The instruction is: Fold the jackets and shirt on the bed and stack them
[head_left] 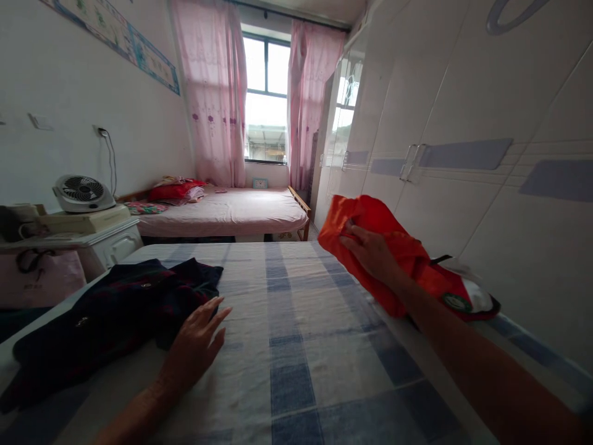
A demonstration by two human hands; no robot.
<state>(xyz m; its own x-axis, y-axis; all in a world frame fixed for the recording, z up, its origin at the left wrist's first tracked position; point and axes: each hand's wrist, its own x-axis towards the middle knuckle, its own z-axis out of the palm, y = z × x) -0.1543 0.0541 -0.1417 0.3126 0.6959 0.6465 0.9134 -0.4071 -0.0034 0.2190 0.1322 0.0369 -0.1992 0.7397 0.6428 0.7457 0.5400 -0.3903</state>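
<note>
The right hand grips an orange garment, its fingers closed over a bunch of the cloth near the garment's upper end. The garment is held up above the right edge of the bed, close to the white wardrobe. Its long axis runs on a slant, from the gripped corner at upper left, which points toward the far end of the room, down to the lower right, where a white and dark trimmed part with a round green badge hangs over the person's forearm. Whether that low end touches the bed cannot be told.

The left hand lies palm down on the blue and white checked sheet, fingers spread and flat, gripping nothing. Its fingertips lie just beside, perhaps touching, the edge of a dark navy garment spread on the left part of the bed, long axis running from near left to the far middle.

Beyond stand a second bed with pink bedding, pink curtains at the window, and a small fan on a white cabinet.
</note>
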